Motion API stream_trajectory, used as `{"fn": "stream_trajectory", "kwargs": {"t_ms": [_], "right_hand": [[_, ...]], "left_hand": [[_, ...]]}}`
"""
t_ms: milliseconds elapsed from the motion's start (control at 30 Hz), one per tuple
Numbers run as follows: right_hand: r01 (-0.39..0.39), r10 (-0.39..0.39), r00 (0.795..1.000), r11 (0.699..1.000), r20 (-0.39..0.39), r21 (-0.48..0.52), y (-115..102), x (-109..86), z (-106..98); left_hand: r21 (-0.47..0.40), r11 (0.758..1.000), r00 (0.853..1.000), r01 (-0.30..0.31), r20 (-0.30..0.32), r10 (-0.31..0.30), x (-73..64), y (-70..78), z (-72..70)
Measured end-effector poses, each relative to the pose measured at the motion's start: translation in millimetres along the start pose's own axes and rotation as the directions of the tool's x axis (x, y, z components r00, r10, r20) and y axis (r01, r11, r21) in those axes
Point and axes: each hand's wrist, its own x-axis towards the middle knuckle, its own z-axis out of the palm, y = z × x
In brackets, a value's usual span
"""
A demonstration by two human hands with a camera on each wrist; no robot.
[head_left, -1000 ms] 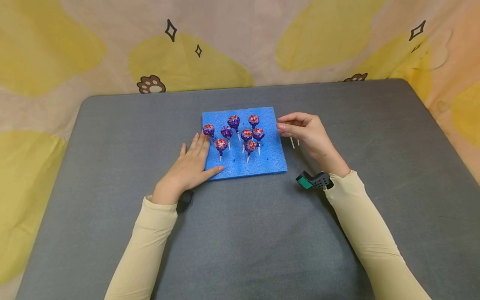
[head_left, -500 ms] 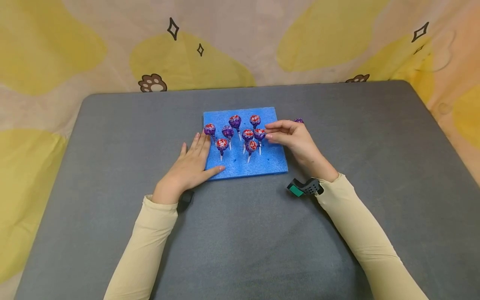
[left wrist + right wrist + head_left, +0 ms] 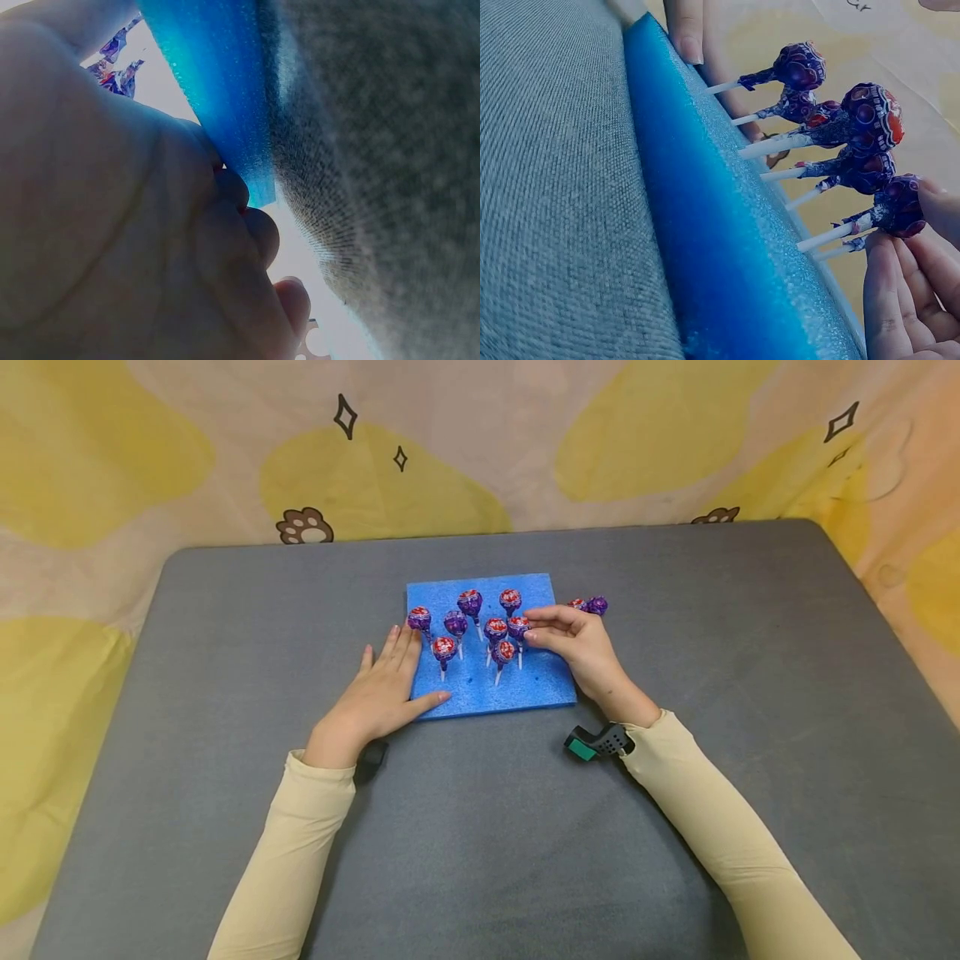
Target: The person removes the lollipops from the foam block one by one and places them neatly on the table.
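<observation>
A blue foam board [image 3: 540, 685] lies on the table with several lollipops in purple and red wrappers, their white sticks standing in it. My right hand [image 3: 588, 652] pinches the round head of the rightmost front lollipop [image 3: 901, 208] between thumb and fingertips. That lollipop's stick is in the foam. Flat over the board's left edge rests my left hand [image 3: 375, 693], fingers straight, thumb along the front left corner. The leftmost lollipop [image 3: 419, 620] stands just by its fingertips. In the left wrist view, the palm and fingers lie against the board's side [image 3: 217, 82].
Two more lollipops [image 3: 596, 605] lie on the grey table [image 3: 480, 827] right of the board, partly hidden behind my right hand. A patterned yellow and pink cloth [image 3: 525, 443] hangs beyond the table's far edge. Each wrist carries a camera.
My right hand has moved left from beside the board to a standing lollipop and now pinches its head. Two lollipops lying on the table have come into view behind it. My left hand stays put.
</observation>
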Motion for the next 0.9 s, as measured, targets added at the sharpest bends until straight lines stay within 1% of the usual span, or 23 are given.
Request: {"fn": "stream_trajectory", "kwargs": {"t_ms": [200, 367, 567, 900], "right_hand": [[-0.027, 0.027, 1.000, 0.999, 0.001, -0.037, -2.5, -0.6, 1.2], [-0.045, 0.044, 0.999, 0.998, -0.005, -0.046, -3.3, -0.9, 1.7], [-0.027, 0.027, 1.000, 0.998, -0.001, -0.051, -2.3, 0.0, 1.3], [-0.009, 0.009, 1.000, 1.000, 0.005, -0.027, -0.1, 0.2, -0.9]], "left_hand": [[0.001, 1.000, 1.000, -0.001, 0.003, 0.001, 0.0, 0.5, -0.1], [-0.005, 1.000, 1.000, -0.003, 0.002, 0.003, -0.5, 0.2, -0.4], [-0.002, 1.000, 1.000, -0.003, 0.001, 0.003, -0.6, 0.8, -1.0], [-0.003, 1.000, 1.000, -0.001, 0.000, 0.001, -0.8, 0.8, -1.4]]}}
